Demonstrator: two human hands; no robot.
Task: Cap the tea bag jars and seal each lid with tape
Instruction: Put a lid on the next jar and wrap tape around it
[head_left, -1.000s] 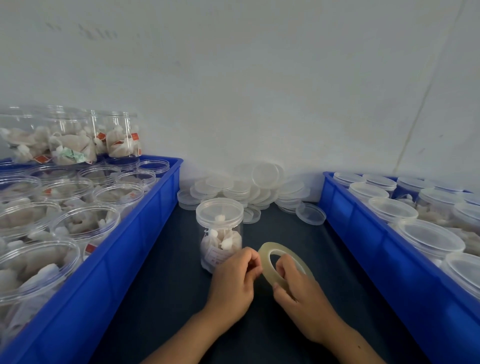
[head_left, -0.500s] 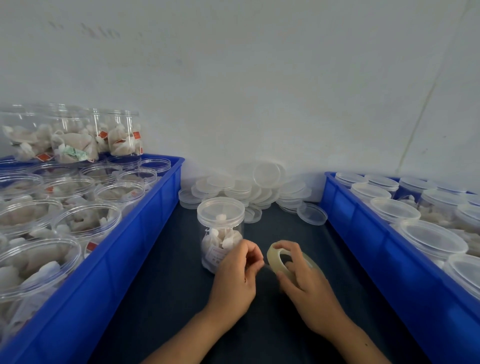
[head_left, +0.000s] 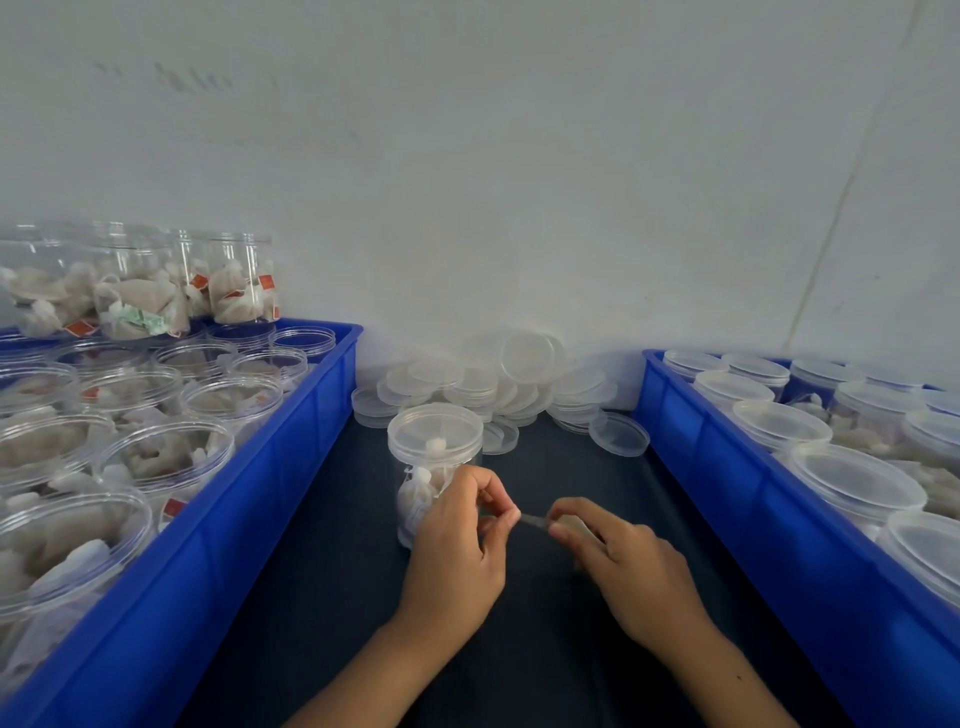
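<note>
wall (head_left: 519, 182): pale, plain, behind everything.
mat (head_left: 332, 587): dark, the jar stands on it; a bin on either side.
left bin (head_left: 218, 525): blue, left of the jar; full of open jars of tea bags, more clear jars stacked at its far end.
right bin (head_left: 737, 519): blue, right of the jar; holds capped jars with translucent lids.
lids (head_left: 498, 384): loose pile of translucent lids behind the jar, against the wall; one leans upright, one lies apart to the right of the pile.
jar (head_left: 428, 467): clear, upright, lid on, tea bags inside; mid mat between the bins, just behind the left hand and partly hidden by it.
left hand (head_left: 457, 545): in front of the jar, thumb and forefinger pinching the free end of the tape.
right hand (head_left: 628, 561): right of the jar, near the left hand, fingers curled round the roll.
roll (head_left: 576, 527): pale tape roll, mostly hidden in the right hand.
tape (head_left: 532, 519): short strip stretched between the two hands, front right of the jar; blurred.
</note>
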